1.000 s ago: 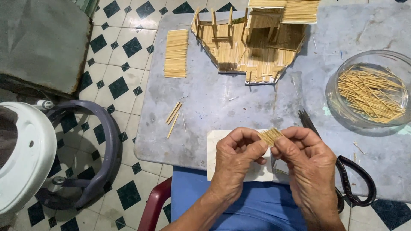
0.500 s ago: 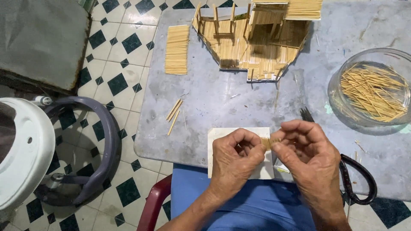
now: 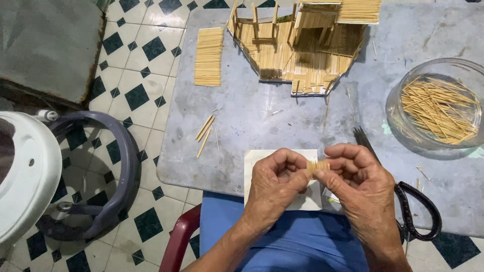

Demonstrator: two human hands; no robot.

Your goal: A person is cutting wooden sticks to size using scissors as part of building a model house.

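Far left of the fingers, on the tiled floor point(image 3: 151, 48), stand a white appliance point(image 3: 20, 171) and a grey ring-shaped frame point(image 3: 118, 171). On the grey desk point(image 3: 262, 116), up and left of the fingers, lies a flat mat of sticks point(image 3: 208, 56), and nearer, a few loose sticks point(image 3: 204, 132). The left hand point(image 3: 275, 189) has its fingers point(image 3: 287, 160) curled shut, pinching the left end of a small stick bundle point(image 3: 317, 165). Beneath the hands a white card point(image 3: 252, 166) lies on the desk's near edge. The right hand point(image 3: 360, 184) pinches the bundle's right end between thumb and fingertips, so the bundle sits between both hands, just above the card. Well above the fingers stands a stick house point(image 3: 302, 45). Right of the right hand lie black scissors point(image 3: 413, 206), their blades partly hidden behind it. Farther up and right sits a clear bowl point(image 3: 398, 116) of toothpicks point(image 3: 438, 108).
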